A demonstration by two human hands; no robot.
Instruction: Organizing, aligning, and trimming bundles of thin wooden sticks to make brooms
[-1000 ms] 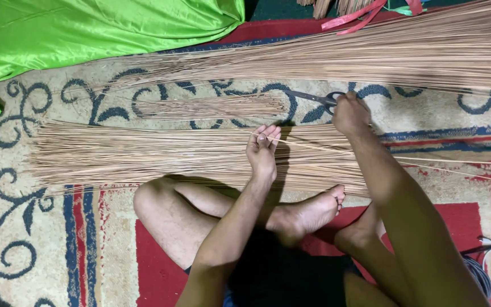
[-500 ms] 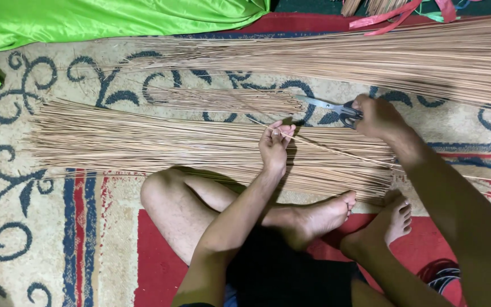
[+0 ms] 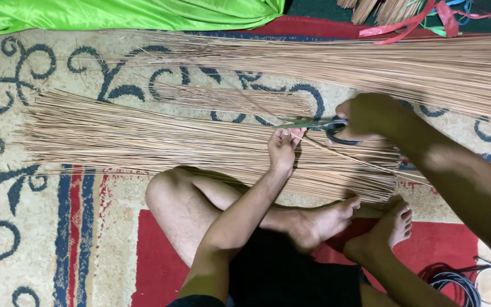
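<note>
— Where were the scissors (image 3: 319,125) when you looked?

— Right above the near pile of sticks (image 3: 200,145), at its right half, blades pointing left. The right hand (image 3: 367,116) was clenched around the dark handles, fingers through the loops.

— And the other hand?

— The left hand (image 3: 282,149) rested on that same pile, just left of the scissors, its fingertips pinching a few thin sticks close to the blade tips. One loose stick slanted away from there, down to the right across the pile.

— Was the pile spread out?

— It lay flat on the patterned rug (image 3: 41,227), running left to right, fanned wider at its left end. Just beyond it sat a small thin bunch (image 3: 234,99), and beyond that a second long pile (image 3: 370,65) reaching off to the right.

— What else was around?

— The person sat cross-legged on the near side of the pile, bare feet (image 3: 359,224) tucked just below its right end. Far past the pile a bright green cloth (image 3: 115,12) lay bunched, with red straps (image 3: 416,20) to its right. Near the feet, lower right, coiled black cable (image 3: 456,281) was lying.
</note>
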